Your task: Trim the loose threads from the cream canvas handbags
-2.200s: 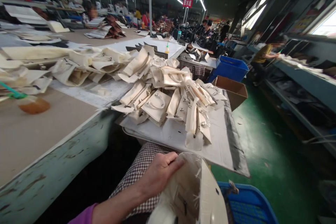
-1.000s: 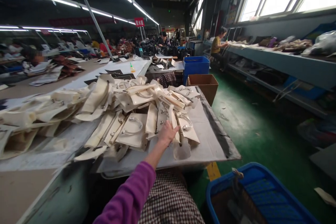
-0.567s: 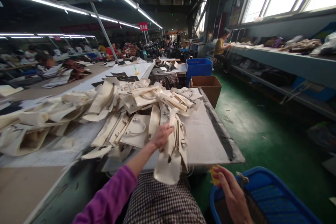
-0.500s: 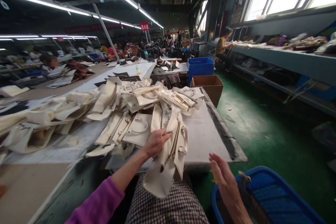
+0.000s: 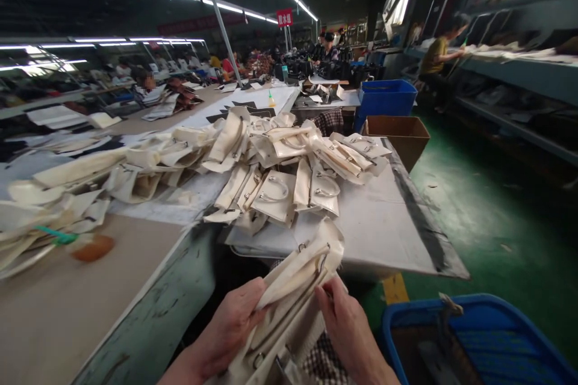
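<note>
A cream handbag (image 5: pixel 298 277) with metal rings lies tilted over my lap, its far end at the table's front edge. On its left side my left hand (image 5: pixel 235 319) is closed, thumb on top, gripping the edge. My right hand (image 5: pixel 345 319) pinches the opposite edge, so the bag's folded layers spread between both hands. Just beyond, a pile of similar cream bags (image 5: pixel 275 195), some with looped handles, covers much of the white tabletop (image 5: pixel 365 234). The near end of the held bag is partly cut off by the frame.
A blue plastic basket (image 5: pixel 485 307) stands on the floor at my right. Past the table are a cardboard box (image 5: pixel 397 132) and a blue bin (image 5: pixel 388 96). An orange-brown bottle with a green nozzle (image 5: pixel 93 246) lies on the left table. A person (image 5: pixel 440 60) sits at the right bench.
My left hand has drawn the bag from the pile's front edge towards my lap. My right hand has come from beside the basket and taken hold of the bag. The view has turned left.
</note>
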### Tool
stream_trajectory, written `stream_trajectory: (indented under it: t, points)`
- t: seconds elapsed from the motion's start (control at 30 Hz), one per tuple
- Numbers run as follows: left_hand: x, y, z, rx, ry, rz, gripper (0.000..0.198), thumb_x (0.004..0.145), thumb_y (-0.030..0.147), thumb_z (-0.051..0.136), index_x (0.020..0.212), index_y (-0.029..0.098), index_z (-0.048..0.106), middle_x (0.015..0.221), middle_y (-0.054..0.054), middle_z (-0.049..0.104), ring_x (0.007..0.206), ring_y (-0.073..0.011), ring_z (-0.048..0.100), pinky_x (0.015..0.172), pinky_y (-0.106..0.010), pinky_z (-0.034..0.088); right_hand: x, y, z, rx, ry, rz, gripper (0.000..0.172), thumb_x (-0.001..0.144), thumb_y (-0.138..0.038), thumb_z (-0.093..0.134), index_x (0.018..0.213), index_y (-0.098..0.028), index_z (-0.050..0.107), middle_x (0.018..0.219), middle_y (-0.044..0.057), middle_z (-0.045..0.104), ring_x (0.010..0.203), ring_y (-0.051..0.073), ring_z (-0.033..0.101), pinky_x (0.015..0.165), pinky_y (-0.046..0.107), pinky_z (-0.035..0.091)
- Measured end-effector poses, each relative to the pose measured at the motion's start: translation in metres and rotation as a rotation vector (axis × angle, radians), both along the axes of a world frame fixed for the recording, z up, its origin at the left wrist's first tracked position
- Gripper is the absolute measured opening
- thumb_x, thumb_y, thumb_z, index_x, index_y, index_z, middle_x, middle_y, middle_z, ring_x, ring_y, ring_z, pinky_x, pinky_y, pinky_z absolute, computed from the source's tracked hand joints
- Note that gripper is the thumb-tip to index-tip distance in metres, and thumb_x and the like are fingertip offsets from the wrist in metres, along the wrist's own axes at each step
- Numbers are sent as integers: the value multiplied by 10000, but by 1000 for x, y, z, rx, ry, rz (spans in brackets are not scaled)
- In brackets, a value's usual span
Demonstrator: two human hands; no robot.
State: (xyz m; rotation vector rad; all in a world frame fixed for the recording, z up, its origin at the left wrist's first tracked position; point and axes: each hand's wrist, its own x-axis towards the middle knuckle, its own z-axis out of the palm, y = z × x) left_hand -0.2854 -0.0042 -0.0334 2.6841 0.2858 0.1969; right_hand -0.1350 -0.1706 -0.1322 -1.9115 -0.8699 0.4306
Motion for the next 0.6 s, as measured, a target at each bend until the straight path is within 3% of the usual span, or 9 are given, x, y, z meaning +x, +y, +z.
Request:
stream_trajectory:
  t: [0.1,0.17,0.33,0.4,0.53,0.6]
  points:
    - [0,-3,-7,118,33,-91,207,952,151,426,1127,198,527,1001,-50,591,890,-158,587,777,-229,490,-4,-7,2,-217,-236,11,428,981,-518,264,829,-236,547,703,52,704,622,247,684,499,307,340]
    - [4,-6,-10,178,49,-202,250,959,140,396,1170,190,521,1043,-73,598,945,-182,583,825,-264,495,-5,-14,2,-301,-235,13,482,986,-512,247,808,-251,610,698,63,719,641,271,699,496,322,319]
    - [12,-15,-15,90,122,-277,310,973,161,348,1139,166,610,1028,-99,645,948,-208,605,820,-295,508,-6,-32,6,-123,-59,37,479,1001,-473,257,736,-248,587,648,13,661,601,180,622,564,297,370]
    - [18,-20,-12,-38,208,-225,320,953,157,374,1111,157,652,999,-100,676,928,-223,630,817,-318,519,-8,-35,13,-35,-75,115,436,999,-450,297,682,-229,499,600,-8,591,554,143,556,556,283,355]
    - [36,-26,3,-638,405,-171,325,951,240,421,1161,224,669,1129,-35,693,1067,-206,630,1001,-324,473,-16,-32,37,172,-290,337,316,981,-273,345,679,-214,417,562,-30,517,495,101,476,523,282,314]
    - [47,-28,6,-795,456,-150,328,925,302,461,1161,241,681,1158,-9,691,1132,-212,600,1065,-336,434,-22,-26,50,292,-435,400,253,927,-190,389,680,-206,442,568,-26,554,494,97,483,532,278,338]
